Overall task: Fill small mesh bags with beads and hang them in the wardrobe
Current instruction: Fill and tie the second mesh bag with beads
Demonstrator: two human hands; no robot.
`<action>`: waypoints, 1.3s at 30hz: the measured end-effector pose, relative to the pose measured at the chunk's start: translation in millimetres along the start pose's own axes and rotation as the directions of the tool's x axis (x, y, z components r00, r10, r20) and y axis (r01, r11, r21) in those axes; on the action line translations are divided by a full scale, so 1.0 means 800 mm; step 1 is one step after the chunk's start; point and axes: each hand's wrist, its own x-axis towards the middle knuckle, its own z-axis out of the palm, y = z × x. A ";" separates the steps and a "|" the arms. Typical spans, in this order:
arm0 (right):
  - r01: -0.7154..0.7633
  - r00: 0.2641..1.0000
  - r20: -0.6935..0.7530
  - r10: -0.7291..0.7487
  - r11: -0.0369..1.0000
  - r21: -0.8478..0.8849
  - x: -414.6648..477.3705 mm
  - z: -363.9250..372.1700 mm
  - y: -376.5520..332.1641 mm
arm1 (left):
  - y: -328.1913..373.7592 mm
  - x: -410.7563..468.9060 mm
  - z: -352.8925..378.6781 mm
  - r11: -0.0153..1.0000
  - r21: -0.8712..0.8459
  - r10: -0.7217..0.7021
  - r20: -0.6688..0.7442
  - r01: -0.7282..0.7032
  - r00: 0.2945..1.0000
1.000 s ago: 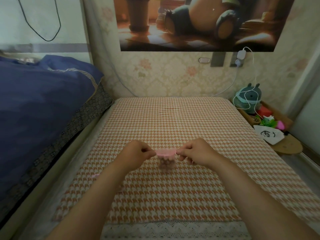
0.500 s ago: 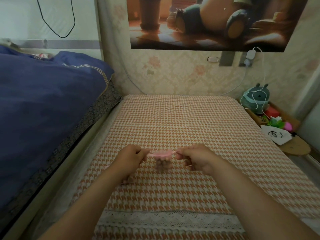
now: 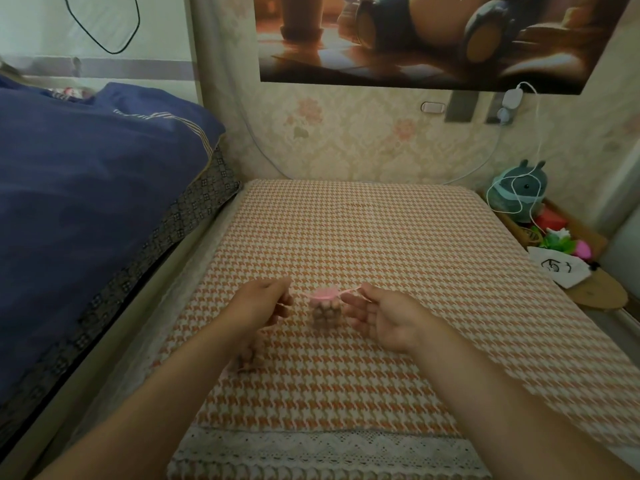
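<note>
Drawstrings point(image 3: 349, 291), pinched in left hand point(image 3: 263, 303) and right hand point(image 3: 384, 317), are being pulled wider, cinching the centre-frame mesh bag point(image 3: 325, 311); hanging is probably next.

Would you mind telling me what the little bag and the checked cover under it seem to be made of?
The bag looks like sheer mesh fabric, since brownish beads show through it. Its pink drawstring seems thin cord. The cover appears woven matte cloth: houndstooth pattern, no shine, lace edge.

Mesh bag point(image 3: 325, 308) upright, packed with brownish beads point(image 3: 327, 319), pink top gathered shut; thin pink drawstrings point(image 3: 349, 291) stretched out sideways. Second beaded bag point(image 3: 246, 360) nearer, blurred.
</note>
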 end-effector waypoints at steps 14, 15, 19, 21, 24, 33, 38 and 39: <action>0.009 0.996 -0.089 -0.003 0.997 0.075 0.010 0.016 0.014 | -0.010 -0.001 0.002 0.928 -0.352 -0.108 0.054 0.120 0.993; 0.011 0.998 -0.067 -0.006 0.998 0.068 0.007 0.016 0.012 | -0.009 -0.001 0.002 0.906 -0.406 -0.099 0.067 0.118 0.993; 0.007 0.999 -0.036 -0.005 0.999 0.052 0.006 0.014 0.008 | -0.005 -0.004 -0.001 0.805 -0.580 -0.040 0.154 0.123 0.987; -0.002 0.999 -0.038 0.004 0.998 0.059 0.005 0.014 0.009 | -0.003 -0.006 0.000 0.746 -0.645 -0.036 0.206 0.163 0.978; -0.024 0.996 -0.083 0.029 0.997 0.070 0.003 0.013 0.010 | -0.005 -0.009 0.004 0.697 -0.682 -0.088 0.226 0.222 0.970; 0.038 0.991 -0.133 -0.032 0.998 0.048 0.009 0.008 0.010 | -0.013 -0.009 0.019 0.744 -0.642 -0.122 0.144 0.186 0.982; 0.072 0.997 -0.020 -0.073 0.996 -0.044 0.013 0.004 0.006 | -0.009 -0.009 0.026 0.752 -0.653 -0.035 0.090 0.086 0.995; 0.093 0.996 -0.012 -0.094 0.992 -0.080 0.013 0.004 0.006 | -0.009 -0.011 0.028 0.751 -0.653 -0.028 0.113 0.095 0.993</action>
